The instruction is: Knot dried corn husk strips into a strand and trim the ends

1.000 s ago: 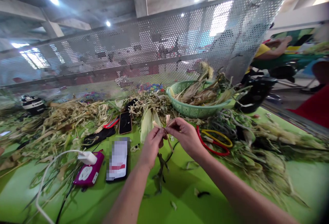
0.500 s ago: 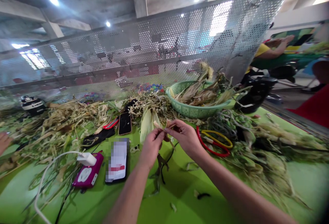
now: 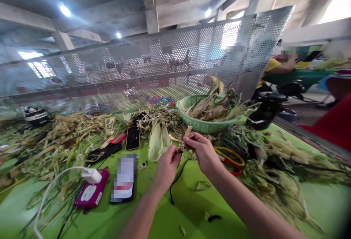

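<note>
My right hand (image 3: 201, 151) is closed on a narrow tan strip of corn husk (image 3: 188, 131), whose end sticks up above the thumb. A small braided-looking piece shows at its fingertips. Just left of it, my left hand (image 3: 168, 163) pinches with thumb and forefinger; what lies between them is too small to make out. Behind the hands lies a pale green bundle of corn husks (image 3: 157, 142). Partly hidden by my right forearm are scissors (image 3: 230, 155) with yellow and red handles. A black cord (image 3: 175, 181) curves over the green table below my hands.
A green basket (image 3: 210, 126) of husks stands behind, beside a black container (image 3: 265, 111). Two phones (image 3: 123, 178) (image 3: 132, 138), a purple power bank (image 3: 93, 191) and a red cutter (image 3: 118, 137) lie left. Husk heaps (image 3: 79, 129) line a perforated metal screen (image 3: 164, 59). A person sits far right.
My hands have moved apart, the right one slightly rightward with the husk strip. The dry strand hanging below them is out of sight. Another person's hand has left the left edge. The view tilts up.
</note>
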A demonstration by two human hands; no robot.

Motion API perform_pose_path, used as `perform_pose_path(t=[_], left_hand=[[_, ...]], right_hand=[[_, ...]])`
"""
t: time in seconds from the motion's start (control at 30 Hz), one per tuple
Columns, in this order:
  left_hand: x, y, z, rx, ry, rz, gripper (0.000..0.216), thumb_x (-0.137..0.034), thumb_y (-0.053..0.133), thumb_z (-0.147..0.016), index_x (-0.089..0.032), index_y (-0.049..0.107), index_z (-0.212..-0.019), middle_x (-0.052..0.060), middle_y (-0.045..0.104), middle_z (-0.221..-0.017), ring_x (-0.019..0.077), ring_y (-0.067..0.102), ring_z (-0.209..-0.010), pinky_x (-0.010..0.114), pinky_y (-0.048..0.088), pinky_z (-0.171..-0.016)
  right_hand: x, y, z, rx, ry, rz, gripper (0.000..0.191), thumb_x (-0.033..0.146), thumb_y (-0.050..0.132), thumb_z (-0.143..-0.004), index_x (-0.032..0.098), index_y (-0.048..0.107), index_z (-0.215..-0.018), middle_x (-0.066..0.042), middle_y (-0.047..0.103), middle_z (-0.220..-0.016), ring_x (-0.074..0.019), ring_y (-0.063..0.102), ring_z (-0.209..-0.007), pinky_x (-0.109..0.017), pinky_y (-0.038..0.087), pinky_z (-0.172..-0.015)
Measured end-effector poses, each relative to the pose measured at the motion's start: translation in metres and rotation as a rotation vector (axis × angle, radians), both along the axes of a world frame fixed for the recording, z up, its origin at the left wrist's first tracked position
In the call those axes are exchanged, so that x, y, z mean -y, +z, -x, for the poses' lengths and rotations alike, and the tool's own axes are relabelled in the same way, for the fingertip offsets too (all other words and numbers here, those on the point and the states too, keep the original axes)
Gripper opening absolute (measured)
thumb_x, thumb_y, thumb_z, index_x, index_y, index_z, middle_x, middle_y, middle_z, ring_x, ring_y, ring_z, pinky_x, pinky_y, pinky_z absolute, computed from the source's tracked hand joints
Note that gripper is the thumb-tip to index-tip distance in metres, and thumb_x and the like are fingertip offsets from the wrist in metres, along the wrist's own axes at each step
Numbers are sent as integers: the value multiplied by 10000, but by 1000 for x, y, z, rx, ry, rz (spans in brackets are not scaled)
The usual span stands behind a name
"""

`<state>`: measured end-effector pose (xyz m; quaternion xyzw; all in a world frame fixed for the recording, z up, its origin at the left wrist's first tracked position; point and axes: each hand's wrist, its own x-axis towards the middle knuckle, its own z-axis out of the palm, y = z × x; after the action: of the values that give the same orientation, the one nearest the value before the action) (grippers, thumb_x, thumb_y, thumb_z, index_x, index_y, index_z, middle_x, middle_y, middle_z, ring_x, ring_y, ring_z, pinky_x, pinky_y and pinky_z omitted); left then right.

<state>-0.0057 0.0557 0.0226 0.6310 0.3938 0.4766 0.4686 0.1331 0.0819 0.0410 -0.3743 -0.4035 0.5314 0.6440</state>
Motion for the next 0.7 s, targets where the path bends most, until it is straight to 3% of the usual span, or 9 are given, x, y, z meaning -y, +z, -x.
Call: perform_pose_path(t=[0.1,0.3,0.57,0.7], left_hand=[[1,-2,-2,-1,49,-22,183,-367,543,-855,-206,568,-772,-6,525,-666,130,435,-615,244,332,-610],[-2,5,5,297,-122,218,352,-496,519,-851,-166,625,-914,48,616,-799,150,537,-696,282,423,-692],[-9,2,10,372,-185,237,334,-450,634,-789,-123,608,-854,5,537,-680,98,459,-619,220,343,-576],[-9,2,8,377,-143,240,294,-395,691,-740,-130,591,-818,-16,506,-649,90,439,-596,208,320,-544]], right_hand=[[-2,5,-6,38,54,-37,270,344,806,-604,171,610,-671,15,564,-644,-117,490,-584,-254,397,-587],[1,11,-9,202,142,-66,273,387,786,-648,175,630,-717,5,596,-677,-133,518,-637,-265,418,-645],[5,6,2,243,161,-89,246,387,785,-654,191,643,-703,-3,618,-713,-157,538,-689,-284,427,-706],[6,5,4,266,197,-96,245,392,765,-681,188,632,-712,-3,608,-692,-157,533,-663,-286,426,-674]])
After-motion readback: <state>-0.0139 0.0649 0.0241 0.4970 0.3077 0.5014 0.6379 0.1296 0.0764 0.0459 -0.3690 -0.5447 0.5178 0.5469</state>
